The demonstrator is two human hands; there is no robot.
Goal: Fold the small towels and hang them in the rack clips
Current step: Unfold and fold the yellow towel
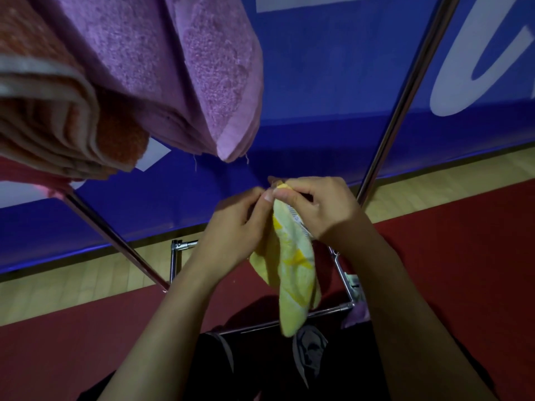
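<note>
L hand point(240, 224) & R hand point(315, 206) both pinch yellow towel point(292, 264) top; label unreadable.

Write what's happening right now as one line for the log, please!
step: folding | left hand: pinches yellow towel top | right hand: pinches same top edge | hanging: purple towel, orange towel | clip: not visible

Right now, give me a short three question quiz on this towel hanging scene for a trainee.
1. True or false: both hands hold the yellow towel at its top edge.
2. Which towel hangs next to the orange towel above? A) purple B) green C) black
3. Fill in: below the hands the yellow towel hangs ____.

Key:
1. True; the left hand and right hand pinch it together.
2. A, the purple towel.
3. Down, loose.
</note>
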